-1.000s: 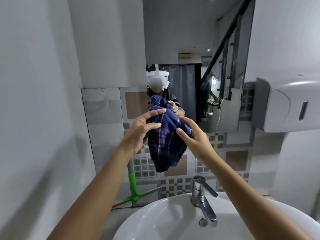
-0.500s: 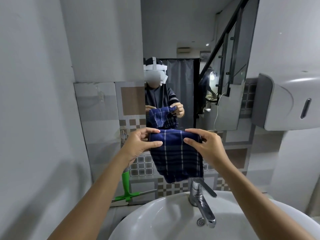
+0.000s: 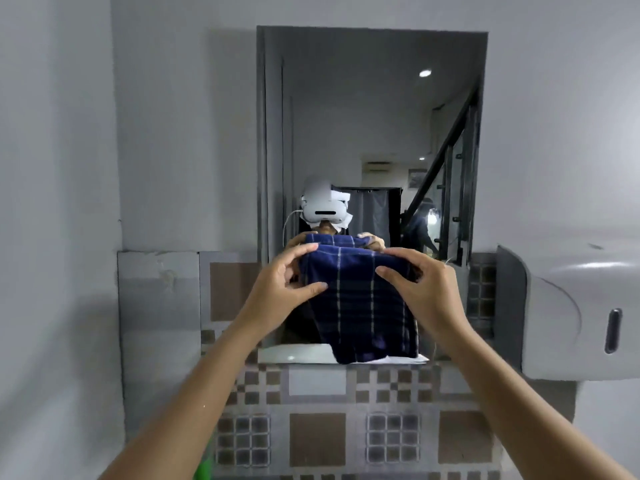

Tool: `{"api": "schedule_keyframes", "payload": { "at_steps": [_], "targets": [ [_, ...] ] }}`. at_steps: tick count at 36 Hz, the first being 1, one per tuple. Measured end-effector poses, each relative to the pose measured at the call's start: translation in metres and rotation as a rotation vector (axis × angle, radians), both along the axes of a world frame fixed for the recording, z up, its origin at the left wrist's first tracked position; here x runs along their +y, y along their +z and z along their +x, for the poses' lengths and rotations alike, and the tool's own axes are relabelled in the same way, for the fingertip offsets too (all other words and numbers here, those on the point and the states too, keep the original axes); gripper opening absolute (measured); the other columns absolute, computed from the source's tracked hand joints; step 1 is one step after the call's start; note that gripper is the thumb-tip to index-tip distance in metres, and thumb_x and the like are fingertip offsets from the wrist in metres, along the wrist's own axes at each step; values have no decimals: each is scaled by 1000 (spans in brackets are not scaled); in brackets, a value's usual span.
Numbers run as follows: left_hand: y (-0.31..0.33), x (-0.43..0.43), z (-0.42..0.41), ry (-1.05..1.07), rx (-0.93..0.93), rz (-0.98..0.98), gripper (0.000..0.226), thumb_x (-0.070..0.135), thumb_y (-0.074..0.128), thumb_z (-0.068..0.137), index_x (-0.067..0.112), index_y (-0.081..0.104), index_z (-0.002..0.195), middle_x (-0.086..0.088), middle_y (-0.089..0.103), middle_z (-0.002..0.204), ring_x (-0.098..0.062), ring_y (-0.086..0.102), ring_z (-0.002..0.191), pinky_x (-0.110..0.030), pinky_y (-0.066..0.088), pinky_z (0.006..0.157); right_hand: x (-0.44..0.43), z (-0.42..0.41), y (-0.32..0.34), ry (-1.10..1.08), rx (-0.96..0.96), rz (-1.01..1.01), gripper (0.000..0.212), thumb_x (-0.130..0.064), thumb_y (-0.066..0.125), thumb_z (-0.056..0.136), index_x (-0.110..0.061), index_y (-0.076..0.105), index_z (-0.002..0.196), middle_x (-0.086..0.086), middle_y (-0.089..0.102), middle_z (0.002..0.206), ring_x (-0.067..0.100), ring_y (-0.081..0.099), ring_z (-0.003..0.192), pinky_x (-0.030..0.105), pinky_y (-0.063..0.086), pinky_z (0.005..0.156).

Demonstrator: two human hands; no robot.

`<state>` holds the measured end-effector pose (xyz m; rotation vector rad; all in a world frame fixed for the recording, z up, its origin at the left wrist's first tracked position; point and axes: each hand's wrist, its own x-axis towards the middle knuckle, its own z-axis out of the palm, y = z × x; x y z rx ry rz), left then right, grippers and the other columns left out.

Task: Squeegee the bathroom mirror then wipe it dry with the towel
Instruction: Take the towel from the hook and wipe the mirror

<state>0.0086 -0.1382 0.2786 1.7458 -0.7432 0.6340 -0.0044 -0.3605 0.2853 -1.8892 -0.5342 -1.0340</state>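
A dark blue checked towel hangs folded in front of the lower part of the bathroom mirror. My left hand pinches its top left corner and my right hand grips its top right corner, stretching the upper edge flat. The towel's lower edge reaches the mirror's bottom rim. Whether the cloth touches the glass I cannot tell. A sliver of the green squeegee shows at the bottom edge, behind my left forearm.
A grey paper dispenser juts from the wall just right of the mirror. Patterned brown and grey tiles cover the wall below it. A plain grey side wall stands close on the left.
The view has tilted up, so the sink and tap have left the frame and the whole mirror shows. Both hands have raised the towel and spread it wider before the mirror.
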Motion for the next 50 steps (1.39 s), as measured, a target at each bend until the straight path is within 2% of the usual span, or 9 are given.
{"api": "schedule_keyframes", "payload": {
  "at_steps": [4,8,10,17,23,31,37,42,50],
  "targets": [
    [78,-4,12,99,-181,57,61,11,71,77,22,44,131,2,54,129,8,51,112,-10,41,94,5,19,80,-23,-148,15,30,-22,70,81,-17,68,110,-9,68,96,2,61,85,13,49,81],
    [155,-3,21,206,-327,76,61,18,71,79,27,42,132,5,50,132,-7,45,124,-37,38,107,16,30,154,-52,-279,43,27,-22,69,83,-14,68,109,-11,66,95,1,57,85,-4,39,73],
    [189,-1,26,242,-387,76,61,17,70,80,24,41,133,6,48,132,-10,43,125,-40,36,108,21,34,187,-55,-324,63,25,-20,68,83,-14,68,107,-12,63,92,-2,54,80,-7,36,69],
    [261,1,54,325,-461,93,62,20,64,85,20,34,139,0,40,140,-13,38,128,-31,32,109,37,73,263,-60,-391,120,24,-20,65,84,-16,67,108,2,69,104,16,60,97,21,44,82],
    [271,4,83,498,-591,258,68,22,61,87,16,25,144,-7,22,152,-16,19,140,-19,16,108,43,104,275,-96,-393,88,23,-18,64,85,-15,66,107,5,69,104,18,61,93,25,47,80],
    [266,12,117,723,-656,465,70,38,52,90,14,18,146,-8,19,153,-24,23,138,-43,33,108,46,122,267,-164,-438,36,20,-21,64,84,-17,66,104,3,69,98,19,62,87,34,52,79],
    [265,8,120,777,-632,480,69,40,47,92,17,11,147,-8,12,155,-24,17,140,-41,30,109,47,115,258,-257,-454,113,29,-30,62,86,-13,62,110,5,57,109,18,51,99,25,37,74],
    [268,5,112,782,-541,514,70,39,45,94,19,4,147,-6,2,156,-21,7,143,-36,19,112,69,107,242,-333,-615,72,36,-24,55,91,-10,56,124,9,48,124,23,42,114,29,42,85],
    [271,8,110,804,-557,556,70,35,48,93,17,7,147,-4,8,154,-21,15,140,-40,32,107,90,100,238,-469,-736,-49,38,-11,53,87,-5,54,125,13,45,135,29,43,124,40,38,103]
  ]
}}
